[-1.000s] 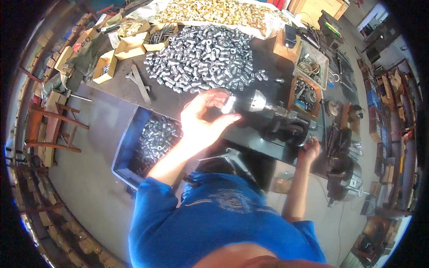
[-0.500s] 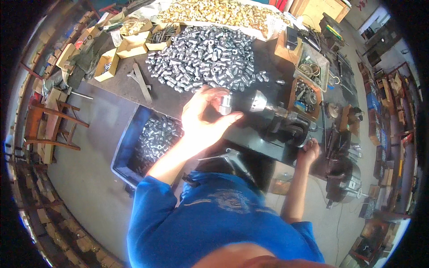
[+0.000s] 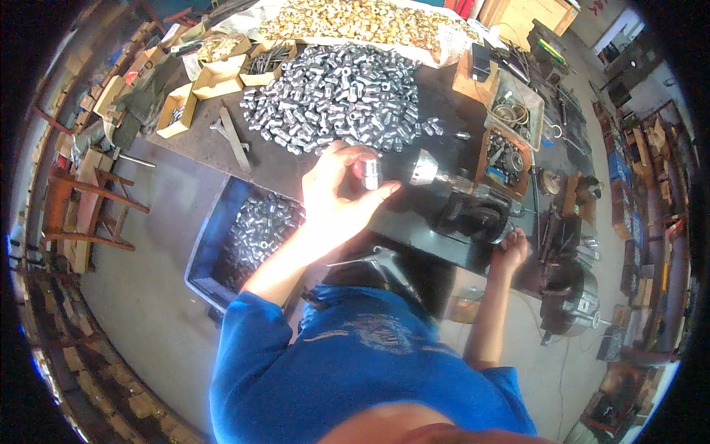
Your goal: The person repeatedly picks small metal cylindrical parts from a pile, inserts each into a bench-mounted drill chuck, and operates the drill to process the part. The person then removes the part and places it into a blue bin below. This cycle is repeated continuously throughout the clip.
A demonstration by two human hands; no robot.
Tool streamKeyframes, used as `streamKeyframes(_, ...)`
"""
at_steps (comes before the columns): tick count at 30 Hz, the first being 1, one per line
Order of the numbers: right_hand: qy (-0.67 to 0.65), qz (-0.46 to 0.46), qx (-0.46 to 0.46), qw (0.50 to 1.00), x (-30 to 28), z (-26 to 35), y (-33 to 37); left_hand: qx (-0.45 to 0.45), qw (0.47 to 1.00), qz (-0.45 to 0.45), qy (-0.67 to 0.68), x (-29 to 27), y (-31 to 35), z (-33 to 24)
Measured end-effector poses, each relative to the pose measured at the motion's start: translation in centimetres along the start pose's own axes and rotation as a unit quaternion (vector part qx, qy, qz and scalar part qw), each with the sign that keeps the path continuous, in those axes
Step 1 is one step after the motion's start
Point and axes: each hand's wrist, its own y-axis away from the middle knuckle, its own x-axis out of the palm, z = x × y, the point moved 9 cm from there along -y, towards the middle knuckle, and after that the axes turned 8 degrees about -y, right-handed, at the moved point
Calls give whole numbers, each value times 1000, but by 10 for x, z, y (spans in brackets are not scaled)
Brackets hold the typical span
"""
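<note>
My left hand (image 3: 339, 189) pinches a threaded metal fitting (image 3: 371, 173) between thumb and fingers, above the dark bench. Just right of the fitting, apart from it, is the silver chuck (image 3: 424, 169) of a small bench machine (image 3: 477, 207). My right hand (image 3: 512, 250) is closed at the machine's right end, on what looks like a small handle, mostly hidden by the fingers. Beyond my left hand lies a large heap of similar metal fittings (image 3: 336, 96). A blue bin (image 3: 198, 255) below my left forearm holds more of them.
Brass-coloured parts (image 3: 355, 21) fill a wide tray at the back. A wrench (image 3: 235, 140) lies left of the heap, near small yellow boxes (image 3: 177, 109). Boxes of rings and hardware (image 3: 509, 152) stand to the right. An air blow gun (image 3: 388, 263) sits at the bench's front edge.
The chuck has shifted slightly left, towards the fitting. In my left fingers the fitting has turned or tilted a little, with its thread showing more. My right hand has barely moved.
</note>
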Motion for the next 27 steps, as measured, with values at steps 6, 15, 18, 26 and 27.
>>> streamKeyframes(6,-12,1,-6,1000,11,2,6,-115,978,64,-162,-21,35,59)
streamKeyframes(15,-57,23,13,998,16,0,6,-261,826,202,-458,-153,210,218)
streamKeyframes(18,-56,24,14,998,13,2,6,-287,781,282,-478,-137,187,212)
streamKeyframes(26,-47,21,25,998,18,2,10,-44,936,286,-200,82,19,109)
streamKeyframes(27,-56,23,28,998,13,-4,6,32,942,300,-149,113,8,98)
